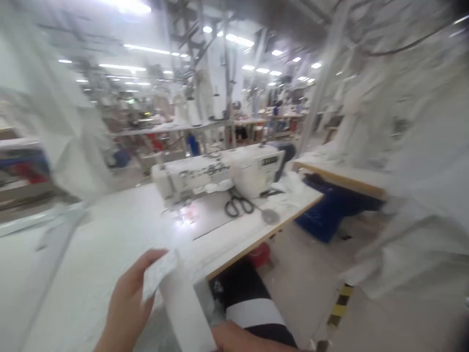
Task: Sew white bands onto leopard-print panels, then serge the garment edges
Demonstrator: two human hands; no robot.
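Holding white fabric strip (172, 288); left grip (126, 305).

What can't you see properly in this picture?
Head view only:
- Right hand: cut off by the bottom edge, so its grip is unclear.
- Left hand: holds a white fabric strip; the strip's lower end leaves the frame.
- Sewing machine: display and needle area blurred, glare below.
- Scissors: blades smeared.
- Background shelves: motion blur.
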